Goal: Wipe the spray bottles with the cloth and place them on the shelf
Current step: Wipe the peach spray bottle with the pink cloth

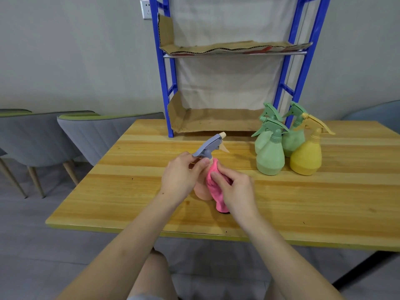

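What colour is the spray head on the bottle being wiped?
Greyish blue spray head, above a peach bottle; the head view shows it.

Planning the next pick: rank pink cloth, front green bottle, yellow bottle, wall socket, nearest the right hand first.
1. Pink cloth, under the right hand.
2. Front green bottle, right of it.
3. Yellow bottle, farther right.
4. Wall socket, far wall.

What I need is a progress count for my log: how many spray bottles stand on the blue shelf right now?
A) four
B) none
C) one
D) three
B: the shelf holds no bottle on its cardboard-lined levels. Three green bottles and the yellow bottle stand on the table, and the left hand holds the peach bottle while the right hand presses the pink cloth on it.
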### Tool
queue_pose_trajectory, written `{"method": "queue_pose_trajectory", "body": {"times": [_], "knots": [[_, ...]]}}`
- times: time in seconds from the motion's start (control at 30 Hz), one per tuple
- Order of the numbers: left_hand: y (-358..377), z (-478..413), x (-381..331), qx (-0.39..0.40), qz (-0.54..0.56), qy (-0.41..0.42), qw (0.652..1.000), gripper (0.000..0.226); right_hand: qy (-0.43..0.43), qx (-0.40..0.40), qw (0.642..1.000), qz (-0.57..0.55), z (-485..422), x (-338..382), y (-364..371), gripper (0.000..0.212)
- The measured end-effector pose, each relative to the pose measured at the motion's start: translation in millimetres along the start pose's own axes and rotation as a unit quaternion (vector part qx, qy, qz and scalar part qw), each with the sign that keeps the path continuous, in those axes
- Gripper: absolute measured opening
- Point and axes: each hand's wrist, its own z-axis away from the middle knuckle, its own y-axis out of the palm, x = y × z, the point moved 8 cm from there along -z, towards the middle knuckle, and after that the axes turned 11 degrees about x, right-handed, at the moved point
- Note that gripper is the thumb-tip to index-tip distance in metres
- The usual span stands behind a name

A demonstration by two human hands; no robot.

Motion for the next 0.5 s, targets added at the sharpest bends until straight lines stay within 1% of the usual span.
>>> {"method": "queue_pose_trajectory", "body": {"times": [0.13, 0.23, 0.37, 0.43, 0.5], "knots": [[0.7, -1.0, 3.3, -0.006, -0.008, 0.004, 1.0, 0.031, 0.044, 0.047, 0.998, 0.022, 14.4, -27.5, -0.8, 0.03], [1.6, -1.3, 3.4, -0.005, -0.006, 0.007, 1.0, 0.031, 0.055, 0.037, 0.998, 0.019, 14.8, -30.1, -1.7, 0.031], [0.3, -0.1, 3.2, 0.002, -0.01, 0.013, 1.0, 0.033, -0.007, 0.0, 1.0, 0.009, -1.9, 5.6, 0.4, 0.033], [-0.3, -1.5, 5.4, 0.007, -0.01, 0.01, 1.0, 0.035, -0.019, 0.01, 0.999, -0.024, -8.2, 16.1, 3.4, 0.035], [-0.7, -2.6, 7.1, 0.008, -0.008, 0.008, 1.0, 0.034, -0.028, 0.025, 0.999, -0.001, -3.9, 16.4, 6.6, 0.041]]}}
